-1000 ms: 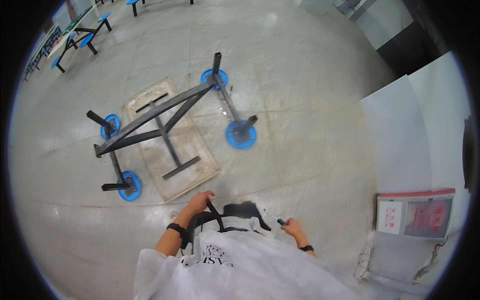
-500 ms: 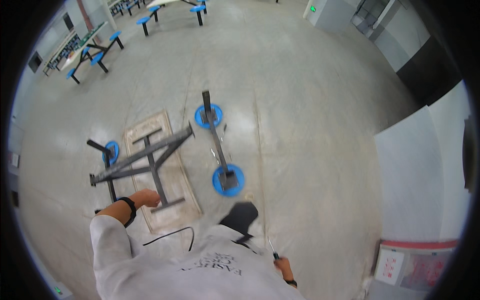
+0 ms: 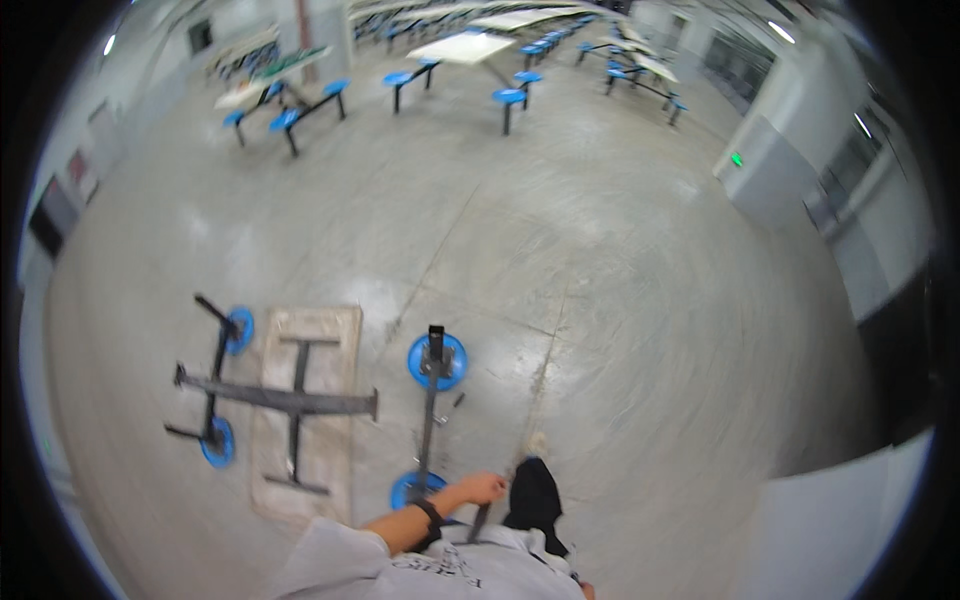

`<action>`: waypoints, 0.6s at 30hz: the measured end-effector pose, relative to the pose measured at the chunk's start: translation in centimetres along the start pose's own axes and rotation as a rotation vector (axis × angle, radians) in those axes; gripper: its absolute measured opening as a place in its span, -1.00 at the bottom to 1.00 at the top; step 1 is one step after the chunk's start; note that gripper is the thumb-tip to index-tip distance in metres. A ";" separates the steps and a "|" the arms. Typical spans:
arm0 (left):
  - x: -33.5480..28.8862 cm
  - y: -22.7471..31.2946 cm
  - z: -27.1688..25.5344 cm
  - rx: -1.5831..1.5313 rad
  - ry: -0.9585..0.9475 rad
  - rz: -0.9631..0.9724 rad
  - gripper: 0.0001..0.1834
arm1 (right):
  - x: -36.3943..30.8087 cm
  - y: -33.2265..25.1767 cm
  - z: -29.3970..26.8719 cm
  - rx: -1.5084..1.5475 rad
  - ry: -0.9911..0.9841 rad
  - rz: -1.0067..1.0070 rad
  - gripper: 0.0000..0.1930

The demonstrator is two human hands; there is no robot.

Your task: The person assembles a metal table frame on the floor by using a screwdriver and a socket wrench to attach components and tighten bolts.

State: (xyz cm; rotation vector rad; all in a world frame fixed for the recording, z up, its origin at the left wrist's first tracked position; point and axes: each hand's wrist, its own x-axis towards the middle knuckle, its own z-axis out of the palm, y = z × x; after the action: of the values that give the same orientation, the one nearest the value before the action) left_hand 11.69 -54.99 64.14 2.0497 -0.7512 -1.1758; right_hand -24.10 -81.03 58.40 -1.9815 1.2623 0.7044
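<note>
My left hand (image 3: 485, 487), with a dark band at its wrist, is in front of my body with its fingers curled. A dark bar-like piece (image 3: 479, 522) shows just below the fingers; whether they grip it is unclear. Left of the hand lies an upturned bench frame, a dark metal bar (image 3: 429, 430) with a blue round seat (image 3: 437, 362) at the far end and another blue seat (image 3: 412, 489) partly behind my forearm. Only a sliver of my right hand (image 3: 587, 591) shows at the bottom edge, its fingers hidden.
A whitish tabletop (image 3: 305, 340) lies on the floor with a dark metal frame (image 3: 297, 401) on it. Another two-seat frame (image 3: 213, 385) lies left. Small loose parts (image 3: 441, 420) and a dark item (image 3: 459, 400) lie beside the bench bar. Assembled tables (image 3: 462, 47) stand far off.
The view has tilted up toward the far tables. My left hand has gone from over the table frame to the right, past the bench frame. My right hand and its screwdriver-like tool have mostly left view.
</note>
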 end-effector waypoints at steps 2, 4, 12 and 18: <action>4.8 -3.8 -0.6 0.008 0.171 0.107 -0.69 | 6.2 -3.8 -6.8 -0.147 0.002 -0.242 -0.70; 8.2 -2.6 -6.5 -0.172 0.266 -0.124 -0.71 | 13.6 -11.9 -13.2 -0.207 -0.090 -0.518 -0.78; 13.3 4.6 -18.0 0.339 0.846 -0.276 -0.55 | 20.3 -60.0 -20.6 -0.777 -0.650 -0.993 -0.64; 27.6 -8.3 -21.3 -0.124 0.746 -0.308 -0.87 | 29.7 -75.4 -8.8 -0.954 -0.813 -1.121 -0.64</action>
State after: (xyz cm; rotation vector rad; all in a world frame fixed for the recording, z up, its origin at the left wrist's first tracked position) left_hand 43.90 -64.92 51.83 2.3047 -0.0023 -0.4951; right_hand 57.40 -81.51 60.98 -2.2028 -0.8069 1.3642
